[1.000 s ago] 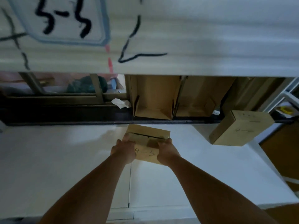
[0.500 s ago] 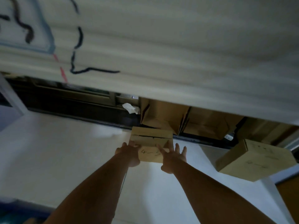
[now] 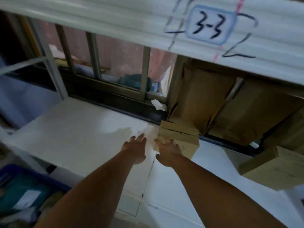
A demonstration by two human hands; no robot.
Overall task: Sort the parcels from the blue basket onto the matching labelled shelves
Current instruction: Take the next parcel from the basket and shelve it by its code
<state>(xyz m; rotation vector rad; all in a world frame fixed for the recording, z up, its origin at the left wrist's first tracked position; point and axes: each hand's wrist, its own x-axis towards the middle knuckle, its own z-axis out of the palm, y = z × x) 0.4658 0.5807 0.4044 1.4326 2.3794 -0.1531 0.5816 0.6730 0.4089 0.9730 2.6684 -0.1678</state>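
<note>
Parcel: small cardboard box, flat on the white shelf, far end close to the shelf's back edge; handwritten mark on the near face, partly covered by a hand and unreadable.
Right hand: released, fingers fairly straight, touching the parcel's near left corner, not wrapped round it.
Left hand: released, fingers spread, just beside the parcel on its left, not touching it.
Second box: larger, on the same shelf, well apart to the right.
Label: "3-3" in a blue frame, on the front edge of the shelf above.
Basket: blue, lower left, below the shelf; contents blurred.
Folded cardboard: upright behind the parcel.
</note>
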